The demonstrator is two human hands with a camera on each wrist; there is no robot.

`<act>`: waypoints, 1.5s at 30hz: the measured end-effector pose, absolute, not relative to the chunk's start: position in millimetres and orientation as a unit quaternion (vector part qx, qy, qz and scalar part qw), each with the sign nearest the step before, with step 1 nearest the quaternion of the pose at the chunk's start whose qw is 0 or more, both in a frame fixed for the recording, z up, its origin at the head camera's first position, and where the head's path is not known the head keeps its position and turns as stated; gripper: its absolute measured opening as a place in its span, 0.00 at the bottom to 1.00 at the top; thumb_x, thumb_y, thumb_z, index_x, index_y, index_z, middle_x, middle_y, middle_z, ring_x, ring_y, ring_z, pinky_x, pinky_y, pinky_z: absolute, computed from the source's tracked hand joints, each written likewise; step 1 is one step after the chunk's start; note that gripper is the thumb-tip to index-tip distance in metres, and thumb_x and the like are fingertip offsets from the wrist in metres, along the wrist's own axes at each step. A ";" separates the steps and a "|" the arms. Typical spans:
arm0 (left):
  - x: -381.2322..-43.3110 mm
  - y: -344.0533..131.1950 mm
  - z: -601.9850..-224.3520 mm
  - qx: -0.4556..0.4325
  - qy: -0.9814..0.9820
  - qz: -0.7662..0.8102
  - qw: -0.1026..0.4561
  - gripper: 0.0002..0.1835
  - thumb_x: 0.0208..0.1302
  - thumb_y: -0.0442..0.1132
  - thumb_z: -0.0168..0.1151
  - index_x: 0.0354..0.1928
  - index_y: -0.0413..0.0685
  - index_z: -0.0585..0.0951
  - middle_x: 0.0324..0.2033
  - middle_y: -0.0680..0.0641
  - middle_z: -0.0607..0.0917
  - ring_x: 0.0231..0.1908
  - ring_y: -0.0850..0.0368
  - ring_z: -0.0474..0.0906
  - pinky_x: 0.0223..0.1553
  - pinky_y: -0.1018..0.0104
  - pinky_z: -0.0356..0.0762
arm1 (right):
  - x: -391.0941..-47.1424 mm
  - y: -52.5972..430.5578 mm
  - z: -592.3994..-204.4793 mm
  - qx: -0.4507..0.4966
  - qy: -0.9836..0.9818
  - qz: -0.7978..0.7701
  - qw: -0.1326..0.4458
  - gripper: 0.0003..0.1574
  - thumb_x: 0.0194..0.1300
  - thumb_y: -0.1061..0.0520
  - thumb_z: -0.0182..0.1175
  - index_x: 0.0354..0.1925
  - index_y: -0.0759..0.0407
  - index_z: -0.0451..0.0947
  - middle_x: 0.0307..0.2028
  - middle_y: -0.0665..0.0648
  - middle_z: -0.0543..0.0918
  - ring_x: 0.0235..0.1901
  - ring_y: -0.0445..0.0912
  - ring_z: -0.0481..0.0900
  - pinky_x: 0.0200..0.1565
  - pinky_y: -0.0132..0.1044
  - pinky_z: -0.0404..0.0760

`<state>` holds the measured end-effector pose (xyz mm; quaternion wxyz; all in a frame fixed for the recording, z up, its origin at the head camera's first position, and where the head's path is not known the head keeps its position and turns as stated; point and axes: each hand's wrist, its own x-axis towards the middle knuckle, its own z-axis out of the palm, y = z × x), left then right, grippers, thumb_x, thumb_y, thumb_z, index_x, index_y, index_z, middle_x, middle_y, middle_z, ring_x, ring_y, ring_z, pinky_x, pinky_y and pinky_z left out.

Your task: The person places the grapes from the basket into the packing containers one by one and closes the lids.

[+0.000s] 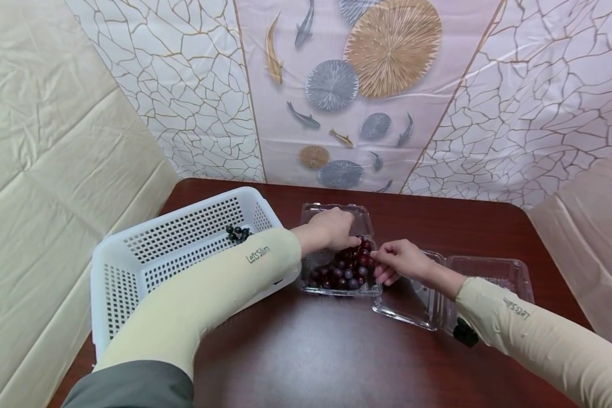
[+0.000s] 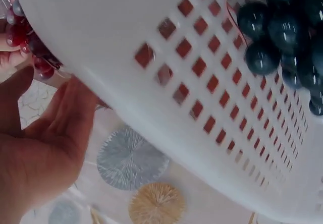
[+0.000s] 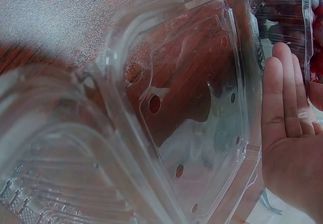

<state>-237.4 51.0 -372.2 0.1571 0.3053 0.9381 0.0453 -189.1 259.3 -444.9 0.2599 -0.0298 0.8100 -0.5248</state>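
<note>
A clear plastic clamshell box (image 1: 313, 290) holds a bunch of dark red grapes (image 1: 349, 272), its lid lifted at the back. My left hand (image 1: 331, 228) reaches over the box from the left, its fingertips bent down behind the grapes. In the left wrist view, its thumb and fingers stand apart with a gap between them. At the box's right side is my right hand (image 1: 400, 260), thumb and forefinger at the rim beside the grapes. Its other fingers (image 3: 275, 98) lie straight along the outside wall. I cannot tell whether the thumb and forefinger pinch a grape.
A white perforated basket (image 1: 102, 266) stands at the left under my left forearm, with dark blue-black grapes (image 1: 237, 232) in it. A second clear clamshell box (image 1: 520, 277) lies opened out at the right, under my right forearm. A patterned cloth wall (image 1: 285, 147) bounds the table's far edge.
</note>
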 end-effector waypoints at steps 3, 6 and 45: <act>-237.1 53.3 -375.7 0.348 0.925 0.066 0.137 0.19 0.66 0.53 0.59 0.55 0.55 0.79 0.47 0.53 0.84 0.50 0.56 0.79 0.50 0.60 0.77 | -188.9 259.9 -445.4 -0.033 0.811 -0.524 0.259 0.22 0.73 0.52 0.52 0.36 0.74 0.75 0.29 0.67 0.85 0.25 0.51 0.86 0.32 0.50 0.85; -237.1 56.0 -379.9 0.375 0.916 0.064 0.126 0.17 0.66 0.49 0.60 0.55 0.58 0.80 0.48 0.56 0.84 0.52 0.57 0.78 0.53 0.61 0.75 | -188.0 260.3 -445.3 -0.032 0.809 -0.527 0.257 0.23 0.73 0.52 0.52 0.37 0.75 0.75 0.29 0.68 0.85 0.25 0.51 0.86 0.32 0.49 0.85; -259.6 21.4 -364.7 0.281 0.941 0.108 0.156 0.22 0.71 0.54 0.52 0.58 0.50 0.79 0.55 0.49 0.81 0.53 0.53 0.77 0.55 0.59 0.75 | -188.3 260.8 -444.2 -0.023 0.811 -0.526 0.255 0.24 0.72 0.49 0.54 0.39 0.73 0.75 0.30 0.68 0.85 0.26 0.52 0.86 0.33 0.50 0.85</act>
